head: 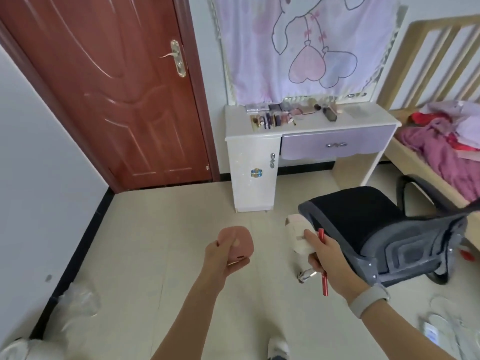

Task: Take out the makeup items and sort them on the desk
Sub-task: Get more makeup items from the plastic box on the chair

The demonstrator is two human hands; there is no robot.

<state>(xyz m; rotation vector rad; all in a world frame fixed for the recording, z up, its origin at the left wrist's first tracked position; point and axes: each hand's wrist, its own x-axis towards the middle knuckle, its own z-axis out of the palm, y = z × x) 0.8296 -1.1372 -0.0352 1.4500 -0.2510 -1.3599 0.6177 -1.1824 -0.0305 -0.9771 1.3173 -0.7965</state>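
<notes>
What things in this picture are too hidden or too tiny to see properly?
- Head view: the makeup items on the desk are too small and blurred to name singly.
- The white item in the right hand is partly hidden by fingers; so is the red stick.
- The left hand covers part of the pink compact.
- The bed is cut off by the right edge.

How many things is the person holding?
3, maybe more hidden: a pink compact in the left hand; a white pouch and a red stick in the right hand.
</notes>
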